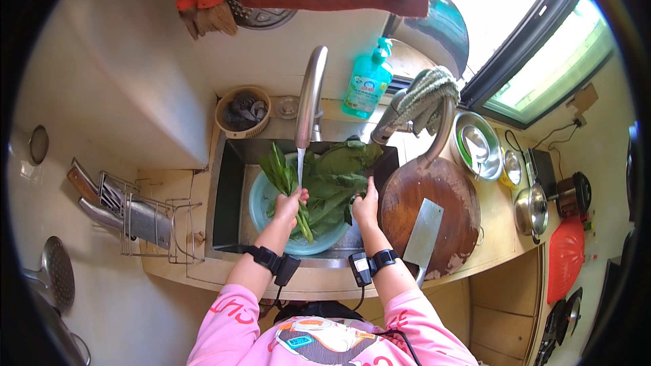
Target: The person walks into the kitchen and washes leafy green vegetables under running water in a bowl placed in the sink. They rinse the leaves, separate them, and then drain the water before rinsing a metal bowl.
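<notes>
Leafy green vegetables [339, 193]: spread in the round pale-blue plastic basin [261, 207], inside the dark rectangular sink [228, 186]
Left hand [289, 205]: fingers closed on a narrow-leaved green bunch [276, 169], best turned slowly so both leaf faces are rinsed
Narrow water stream [300, 165]: best aimed between stems
Right hand [365, 205]: fingers bent at the vegetables' edge; whether any leaf is gripped cannot be told

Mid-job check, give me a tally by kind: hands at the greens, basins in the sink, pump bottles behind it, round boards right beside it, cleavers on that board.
Hands: 2 (left hand, right hand)
Basin: 1
Pump bottle: 1
Round board: 1
Cleaver: 1
Total: 6
</notes>
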A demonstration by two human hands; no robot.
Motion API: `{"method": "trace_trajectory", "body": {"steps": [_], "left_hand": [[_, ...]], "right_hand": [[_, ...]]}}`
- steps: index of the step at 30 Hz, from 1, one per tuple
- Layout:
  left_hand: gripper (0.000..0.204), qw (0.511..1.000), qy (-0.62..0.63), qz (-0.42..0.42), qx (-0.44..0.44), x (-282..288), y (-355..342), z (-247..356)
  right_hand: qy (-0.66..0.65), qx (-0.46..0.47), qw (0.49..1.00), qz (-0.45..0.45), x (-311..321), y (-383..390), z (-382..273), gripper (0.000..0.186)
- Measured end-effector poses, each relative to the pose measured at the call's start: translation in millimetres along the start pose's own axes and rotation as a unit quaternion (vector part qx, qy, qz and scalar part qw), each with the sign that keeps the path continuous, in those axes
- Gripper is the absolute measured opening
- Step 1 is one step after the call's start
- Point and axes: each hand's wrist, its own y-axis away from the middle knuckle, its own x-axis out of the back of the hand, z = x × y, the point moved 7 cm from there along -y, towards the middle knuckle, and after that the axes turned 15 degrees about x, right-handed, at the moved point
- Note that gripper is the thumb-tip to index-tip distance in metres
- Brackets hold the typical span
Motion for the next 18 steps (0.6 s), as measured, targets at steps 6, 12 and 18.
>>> {"method": "trace_trajectory", "body": {"steps": [6, 12, 18], "left_hand": [[0.017, 0.996, 0.069, 0.004, 0.061, 25, 13, -18], [0.016, 0.999, 0.025, -0.017, 0.037, 46, 35, -11], [0.04, 1.0, 0.003, -0.006, -0.006, 53, 44, 0]], "right_hand": [[0.058, 0.037, 0.993, -0.098, -25, -16, -30, 0.042], [0.045, 0.138, 0.987, -0.072, -24, -20, -57, 0.014], [-0.364, -0.105, 0.883, -0.277, -8, -7, -107, 0.012]]}}
